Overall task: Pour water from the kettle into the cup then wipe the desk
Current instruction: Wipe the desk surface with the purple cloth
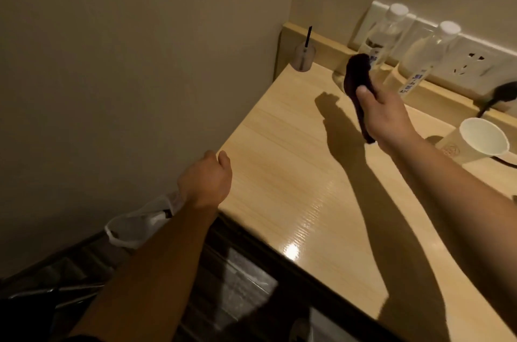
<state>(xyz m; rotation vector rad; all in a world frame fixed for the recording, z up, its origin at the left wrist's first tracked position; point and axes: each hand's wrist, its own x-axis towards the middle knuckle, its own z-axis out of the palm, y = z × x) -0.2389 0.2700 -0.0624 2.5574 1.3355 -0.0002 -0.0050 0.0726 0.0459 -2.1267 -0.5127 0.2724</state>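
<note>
My right hand (383, 115) is raised above the light wooden desk (293, 174) and grips a dark cloth (356, 73), which hangs out above and below the fist. A white paper cup (475, 143) stands at the desk's right side, just right of that wrist. My left hand (208, 176) hovers at the desk's left front corner with its fingers curled and nothing in it. No kettle body is in view; only a dark plug and cord (500, 95) show at the right edge.
Two clear water bottles with white caps (383, 34) (425, 53) stand along the raised back ledge below a wall socket strip (472, 62). A small plastic cup with a black straw (305, 58) sits at the far left corner. A white plastic bag (134, 227) lies on the floor.
</note>
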